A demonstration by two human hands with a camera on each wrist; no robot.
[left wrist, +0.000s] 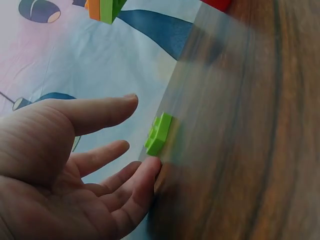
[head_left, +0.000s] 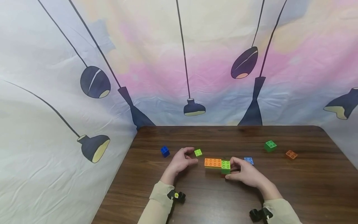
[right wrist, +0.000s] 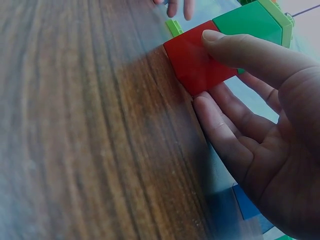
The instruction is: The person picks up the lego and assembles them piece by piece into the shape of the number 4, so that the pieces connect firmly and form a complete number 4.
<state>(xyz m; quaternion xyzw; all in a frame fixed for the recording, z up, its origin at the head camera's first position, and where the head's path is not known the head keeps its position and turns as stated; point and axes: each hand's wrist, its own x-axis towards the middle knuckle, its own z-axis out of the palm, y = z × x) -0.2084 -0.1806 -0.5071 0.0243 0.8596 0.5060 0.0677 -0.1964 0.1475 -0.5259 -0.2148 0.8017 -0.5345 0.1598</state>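
My right hand (head_left: 247,174) holds a stack of toy building bricks at its right end. Thumb and fingers sit on either side of the red brick (right wrist: 195,60) at the bottom. A green brick (right wrist: 250,22) rises above the red one, topped by a lime brick (head_left: 225,165); a long orange brick (head_left: 213,162) extends leftward at the top. My left hand (head_left: 180,162) is spread with nothing in it. Its fingertips lie just left of a loose flat lime brick (head_left: 198,152); the left wrist view shows this flat brick (left wrist: 159,135) beyond the fingers.
A dark blue brick (head_left: 165,151) lies left of the left hand. Behind the right hand is a flat light blue brick (head_left: 248,160). Farther right lie a green brick (head_left: 270,146) and a flat orange-brown brick (head_left: 291,154) on the wooden table (head_left: 212,199).
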